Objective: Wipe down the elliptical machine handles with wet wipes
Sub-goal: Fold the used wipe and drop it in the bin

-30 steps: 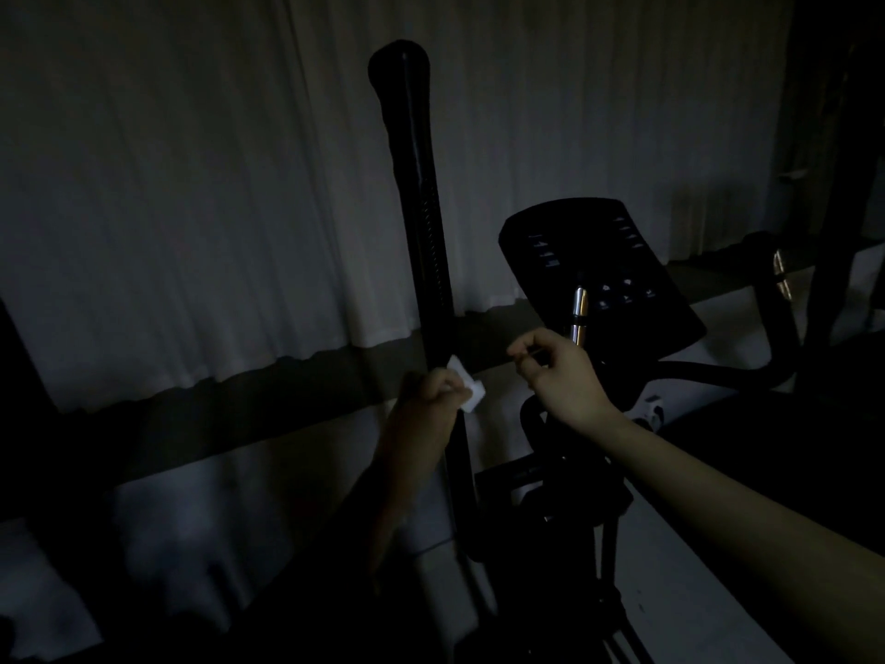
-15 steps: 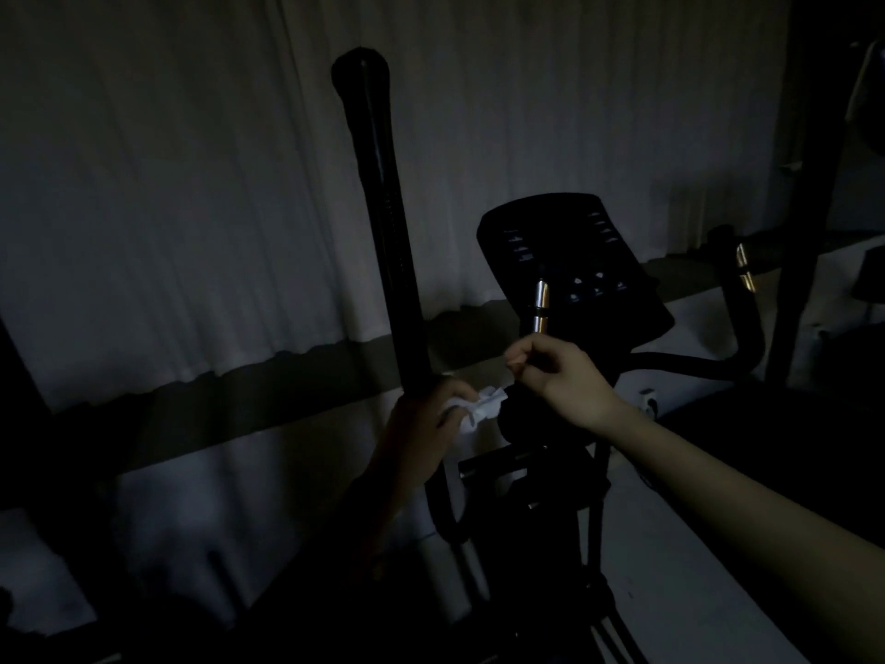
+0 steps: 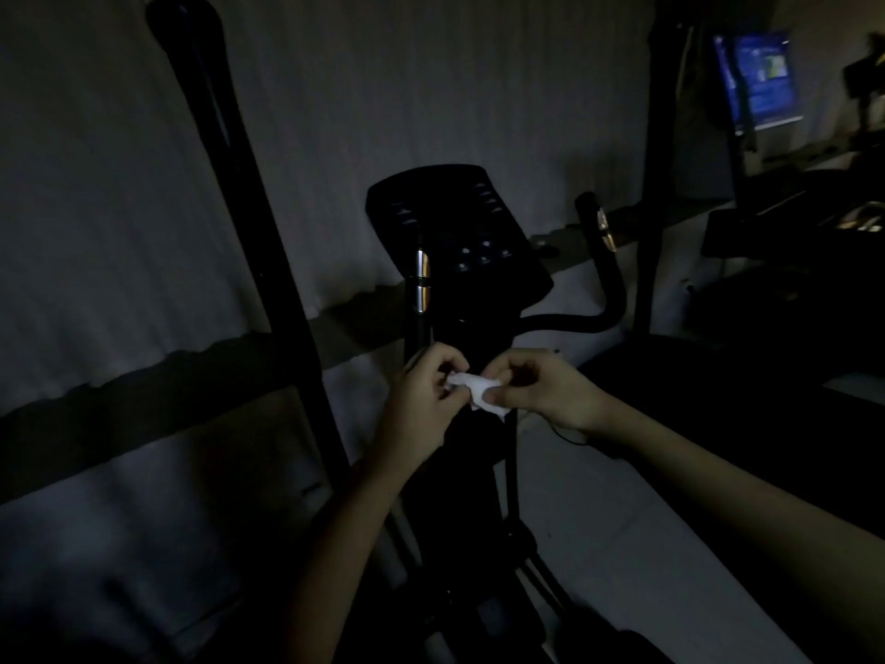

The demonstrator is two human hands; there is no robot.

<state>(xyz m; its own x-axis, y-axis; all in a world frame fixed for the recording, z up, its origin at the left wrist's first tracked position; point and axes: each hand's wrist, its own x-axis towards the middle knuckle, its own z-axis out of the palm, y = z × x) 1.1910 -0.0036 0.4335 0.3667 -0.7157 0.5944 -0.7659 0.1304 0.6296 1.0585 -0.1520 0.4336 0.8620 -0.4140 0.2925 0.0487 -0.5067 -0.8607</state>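
The room is very dark. A small white wet wipe (image 3: 474,388) is crumpled between both hands, in front of the elliptical's centre post. My left hand (image 3: 424,395) pinches its left end and my right hand (image 3: 536,388) pinches its right end. The long black left handle (image 3: 239,184) rises diagonally at the left, apart from both hands. A short inner grip with shiny metal bands (image 3: 422,280) stands just above my left hand. The black console (image 3: 459,232) sits behind it. The curved right grip (image 3: 604,261) is further right.
A pale curtain (image 3: 119,208) hangs behind the machine, above a dark wall ledge. A dark upright post (image 3: 665,160) stands at the right, and a lit blue screen (image 3: 761,74) glows at the top right. Light floor (image 3: 622,543) shows below my right forearm.
My left hand has left the long handle and moved right to the centre. Both hands now hold the wipe together. The view has swung rightward, showing the blue screen.
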